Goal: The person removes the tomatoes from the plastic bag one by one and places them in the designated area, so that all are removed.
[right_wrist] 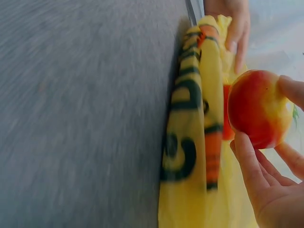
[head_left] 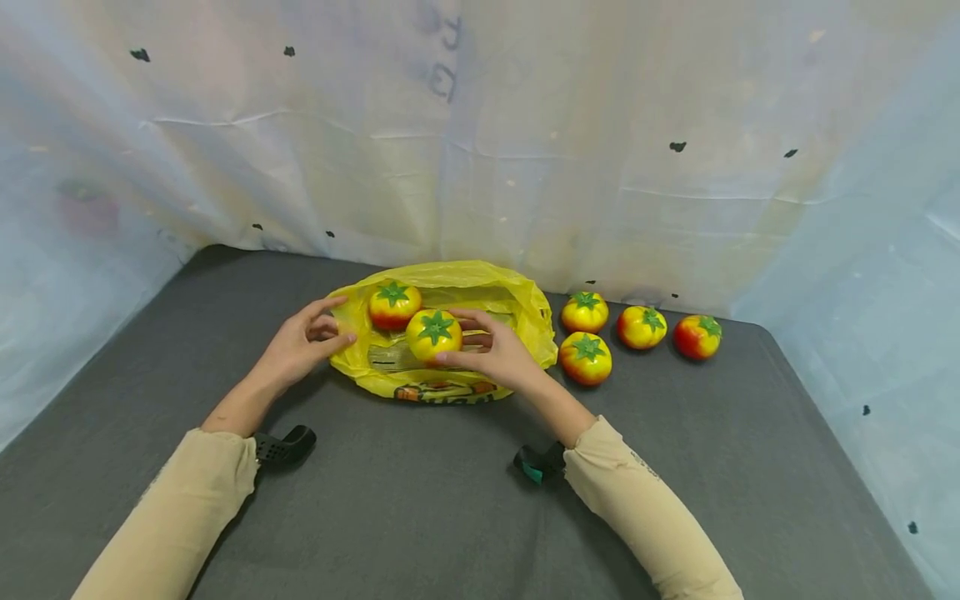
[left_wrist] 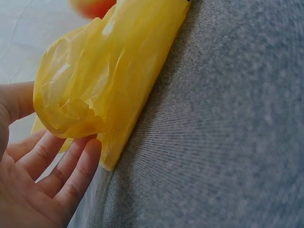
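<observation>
A yellow plastic bag (head_left: pixel 534 310) lies with its mouth wide, one red-and-yellow tomato (head_left: pixel 393 307) with a green leafy top inside at the left. Over the mouth, my right hand (head_left: pixel 495 354) holds another tomato (head_left: pixel 433 335) between thumb and fingers. The right wrist view shows the held tomato's red underside (right_wrist: pixel 259 109) close above the bag's printed side (right_wrist: pixel 187 142). My left hand (head_left: pixel 300 346) is at the bag's left rim, fingers spread and touching the plastic. In the left wrist view, those fingers (left_wrist: pixel 71 175) rest against the bag's crumpled end (left_wrist: pixel 71 104).
To the right of the bag sit several more tomatoes, the nearest tomato (head_left: pixel 586 358) close beside it and the farthest tomato (head_left: pixel 697 337) out to the right. Dark grey cloth (head_left: pixel 420 500) covers the table. Pale sheeting (head_left: pixel 510 167) hangs behind and at both sides.
</observation>
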A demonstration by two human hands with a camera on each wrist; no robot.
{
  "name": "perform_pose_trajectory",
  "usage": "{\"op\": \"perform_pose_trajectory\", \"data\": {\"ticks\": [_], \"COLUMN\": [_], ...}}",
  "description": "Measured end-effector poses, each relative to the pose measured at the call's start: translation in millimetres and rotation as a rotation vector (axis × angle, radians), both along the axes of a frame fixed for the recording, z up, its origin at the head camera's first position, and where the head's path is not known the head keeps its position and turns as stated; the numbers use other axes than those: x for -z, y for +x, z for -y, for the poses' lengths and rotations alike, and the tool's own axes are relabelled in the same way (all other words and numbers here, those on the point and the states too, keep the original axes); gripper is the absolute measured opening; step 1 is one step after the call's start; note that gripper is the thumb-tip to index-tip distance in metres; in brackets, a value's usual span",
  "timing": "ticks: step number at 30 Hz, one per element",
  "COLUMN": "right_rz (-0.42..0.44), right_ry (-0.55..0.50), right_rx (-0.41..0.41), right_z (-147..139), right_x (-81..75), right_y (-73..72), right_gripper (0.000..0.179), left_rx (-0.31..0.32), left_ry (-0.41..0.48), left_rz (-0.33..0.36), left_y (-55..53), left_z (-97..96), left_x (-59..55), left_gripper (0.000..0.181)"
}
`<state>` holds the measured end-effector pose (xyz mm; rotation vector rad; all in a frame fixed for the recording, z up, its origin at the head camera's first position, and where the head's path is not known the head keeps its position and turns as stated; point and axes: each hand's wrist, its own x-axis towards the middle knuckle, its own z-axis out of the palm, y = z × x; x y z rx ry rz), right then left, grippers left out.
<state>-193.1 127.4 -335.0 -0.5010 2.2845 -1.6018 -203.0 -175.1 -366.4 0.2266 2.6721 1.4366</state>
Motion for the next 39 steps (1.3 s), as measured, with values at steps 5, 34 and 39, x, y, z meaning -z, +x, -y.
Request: {"op": "perform_pose_trajectory", "data": {"ticks": [5, 34, 39], "right_rz": [-0.018, -0.041, -0.046], "right_ry": [0.022, 0.100, 0.126], "right_rx": [0.039, 0.215, 0.232], "right_z": [-20, -114, -121], "right_x": [-4.3, -39.7, -44.1], "right_y": [1.5, 17.0, 17.6], "right_gripper": [0.061, 0.064, 0.066], "left_rx": [0.003, -0.001, -0.006], "left_ry": [-0.006, -0.018, -0.018], "left_rz": [0.000, 0.014, 0.020], "left_y": [-1.3, 2.4, 1.6], "left_z": [0.9, 3.3, 5.3], "left_x": [-0.8, -2.3, -1.9], "left_gripper": [0.066, 0.068, 0.070]}}
